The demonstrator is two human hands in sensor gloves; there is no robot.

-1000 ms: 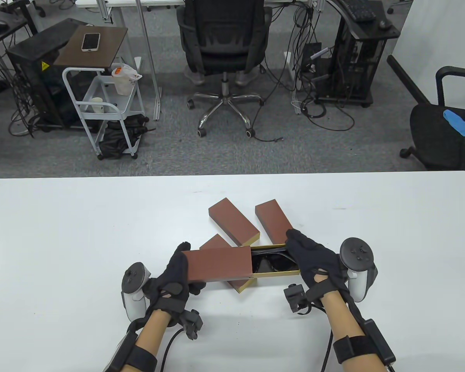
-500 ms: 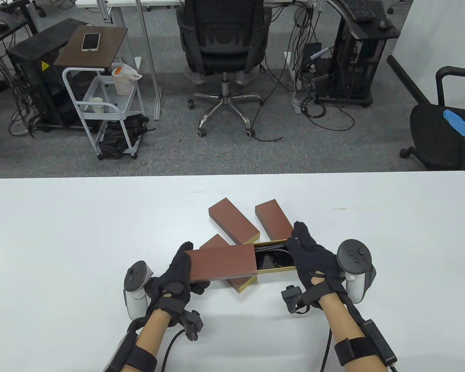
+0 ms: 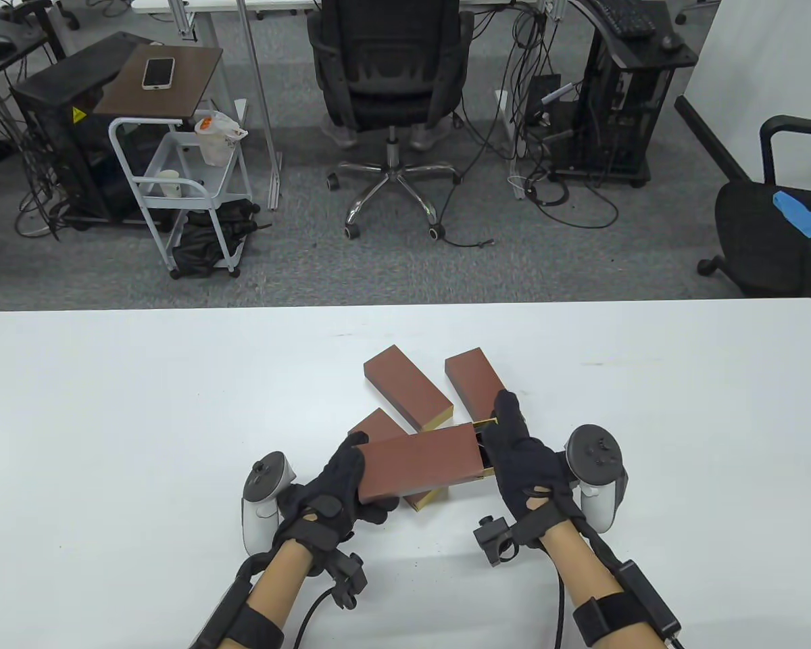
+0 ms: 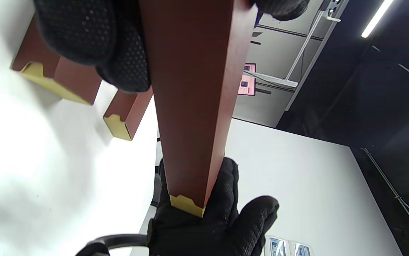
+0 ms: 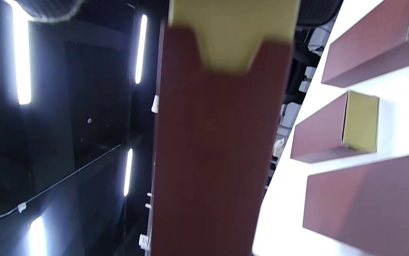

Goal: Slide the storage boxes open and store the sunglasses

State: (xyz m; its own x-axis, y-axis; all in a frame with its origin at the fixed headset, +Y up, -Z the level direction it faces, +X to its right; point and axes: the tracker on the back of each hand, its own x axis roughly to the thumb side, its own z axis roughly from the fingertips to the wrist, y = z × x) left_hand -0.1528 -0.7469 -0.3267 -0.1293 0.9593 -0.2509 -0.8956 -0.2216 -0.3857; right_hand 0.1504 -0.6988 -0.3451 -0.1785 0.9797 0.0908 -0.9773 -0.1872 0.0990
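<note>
A brown storage box sleeve [image 3: 419, 463] is held above the table, tilted up to the right. My left hand [image 3: 351, 473] grips its left end, with fingers [image 4: 83, 32] wrapped over it. My right hand [image 3: 507, 433] holds the end of the gold inner drawer [image 3: 484, 424], which is pushed almost fully into the sleeve; only a sliver shows. The sunglasses are hidden inside. The left wrist view shows the sleeve [image 4: 190, 106], the gold drawer end [image 4: 186, 205] and my right hand [image 4: 218, 220] around it. The right wrist view shows the sleeve [image 5: 215, 160] and the drawer [image 5: 229, 32].
Three more closed brown boxes lie on the white table [image 3: 108, 419]: one at the back centre [image 3: 405, 385], one at the back right [image 3: 476, 382], and one [image 3: 377, 426] partly under the held box. An office chair [image 3: 392, 67] stands beyond the far edge.
The gold drawer with the sunglasses has slid left into the sleeve, from half open to almost closed. Both hands moved toward each other, and the box tilted and shifted slightly right.
</note>
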